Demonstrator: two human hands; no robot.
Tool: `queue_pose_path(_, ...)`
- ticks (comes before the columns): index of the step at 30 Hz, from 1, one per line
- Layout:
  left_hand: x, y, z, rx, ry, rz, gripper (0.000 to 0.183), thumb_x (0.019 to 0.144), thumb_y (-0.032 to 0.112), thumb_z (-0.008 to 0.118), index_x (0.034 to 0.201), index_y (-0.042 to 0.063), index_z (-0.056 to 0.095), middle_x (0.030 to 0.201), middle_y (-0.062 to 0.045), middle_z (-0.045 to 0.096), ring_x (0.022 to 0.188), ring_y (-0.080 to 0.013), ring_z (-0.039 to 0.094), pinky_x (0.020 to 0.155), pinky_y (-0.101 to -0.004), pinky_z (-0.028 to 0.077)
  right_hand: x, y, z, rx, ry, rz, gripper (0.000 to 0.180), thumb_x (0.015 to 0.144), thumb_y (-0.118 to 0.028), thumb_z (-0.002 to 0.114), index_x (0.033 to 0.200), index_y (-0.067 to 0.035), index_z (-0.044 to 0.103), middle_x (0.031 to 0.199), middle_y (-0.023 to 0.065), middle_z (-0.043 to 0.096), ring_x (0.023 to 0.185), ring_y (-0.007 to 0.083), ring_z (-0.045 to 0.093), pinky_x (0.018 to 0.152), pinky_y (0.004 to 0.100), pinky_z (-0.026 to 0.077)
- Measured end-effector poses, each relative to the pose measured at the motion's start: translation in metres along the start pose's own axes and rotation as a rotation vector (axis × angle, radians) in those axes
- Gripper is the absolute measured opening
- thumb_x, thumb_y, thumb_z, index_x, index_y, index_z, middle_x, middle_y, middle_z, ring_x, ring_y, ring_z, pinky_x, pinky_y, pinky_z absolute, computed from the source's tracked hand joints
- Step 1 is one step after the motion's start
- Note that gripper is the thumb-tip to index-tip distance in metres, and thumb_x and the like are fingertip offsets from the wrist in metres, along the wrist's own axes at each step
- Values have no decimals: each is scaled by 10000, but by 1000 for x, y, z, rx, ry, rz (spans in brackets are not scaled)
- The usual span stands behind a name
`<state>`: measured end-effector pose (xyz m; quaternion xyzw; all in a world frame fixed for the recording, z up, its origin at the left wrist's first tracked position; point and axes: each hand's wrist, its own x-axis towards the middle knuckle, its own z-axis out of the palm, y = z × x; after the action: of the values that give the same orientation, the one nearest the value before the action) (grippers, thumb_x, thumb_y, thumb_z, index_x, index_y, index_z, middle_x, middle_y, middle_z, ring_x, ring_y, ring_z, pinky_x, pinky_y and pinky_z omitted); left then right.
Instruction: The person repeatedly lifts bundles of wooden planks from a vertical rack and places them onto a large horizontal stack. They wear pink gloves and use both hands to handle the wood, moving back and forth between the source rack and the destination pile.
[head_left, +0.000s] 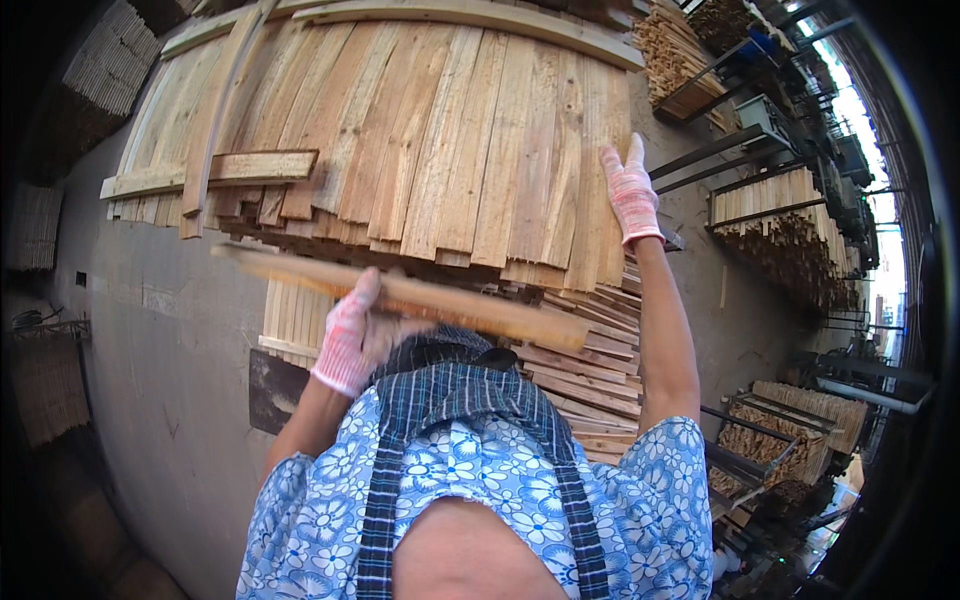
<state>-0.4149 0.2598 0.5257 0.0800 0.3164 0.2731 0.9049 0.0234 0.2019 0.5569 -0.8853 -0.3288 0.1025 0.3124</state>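
My left hand (358, 330), in a pink and white knitted glove, grips a wooden board (450, 300) that lies across in front of my apron, blurred by motion. Its thumb is over the board's upper side. My right hand (630, 187), gloved alike, rests at the right edge of a broad stack of planks (465, 150), fingers apart and pointing away from me. The planks lie side by side with uneven near ends. A narrow batten (217, 127) crosses the stack at the left, next to a short board piece (262, 166).
A long wooden rail (480, 19) lies along the stack's far end. Loose boards (585, 375) are piled beneath my right arm, and a smaller plank stack (292, 315) stands at lower left. Metal racks with more wood (772, 202) line the right side.
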Motion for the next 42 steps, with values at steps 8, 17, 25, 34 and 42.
queue_pose_path(8, 26, -21, 38, -258, -99, -131, 593, 1027, 218, 633, 1467, -40, 331, 1512, -295, 393, 1417, -517, 383, 1100, -791, 332, 12, 19, 13, -88, -24, -165, 656, 1027, -363, 553, 1562, -38, 356, 1554, 360, 370, 1367, 488, 483, 1133, 438, 411)
queue_pose_path(17, -11, -28, 36, -241, -131, -181, 537, 1010, 176, 638, 1448, -46, 420, 1471, -266, 492, 1374, -496, 470, 1127, -711, 380, -103, -100, -49, -35, -345, -815, 645, 953, -248, 683, 1508, -23, 443, 1407, 296, 508, 1213, 469, 560, 1060, 486, 473)
queue_pose_path(25, -20, -3, 58, 127, -271, -57, 652, 959, 264, 695, 1482, -9, 417, 1408, -222, 556, 1288, -352, 578, 1093, -525, 481, -169, -162, -44, -296, -540, -1064, 624, 811, -171, 785, 1403, -265, 611, 1041, 178, 565, 899, 378, 635, 744, 471, 556)
queue_pose_path(34, -33, 141, 40, 1383, 63, 960, 312, 959, 132, 688, 1241, 67, 571, 1103, -76, 629, 1018, -205, 622, 880, -364, 545, -125, -112, -9, -450, -161, -1092, 524, 837, -213, 728, 1341, -344, 668, 1002, 119, 579, 887, 306, 600, 786, 414, 487)
queue_pose_path(42, 4, 442, -74, 2644, 378, 1015, 660, 832, 7, 663, 1463, 73, 480, 1482, -197, 496, 1347, -387, 514, 1067, -451, 493, -145, -185, 53, -437, -234, -926, 560, 929, -478, 670, 1429, -265, 534, 1098, 137, 565, 1018, 286, 597, 857, 478, 491)
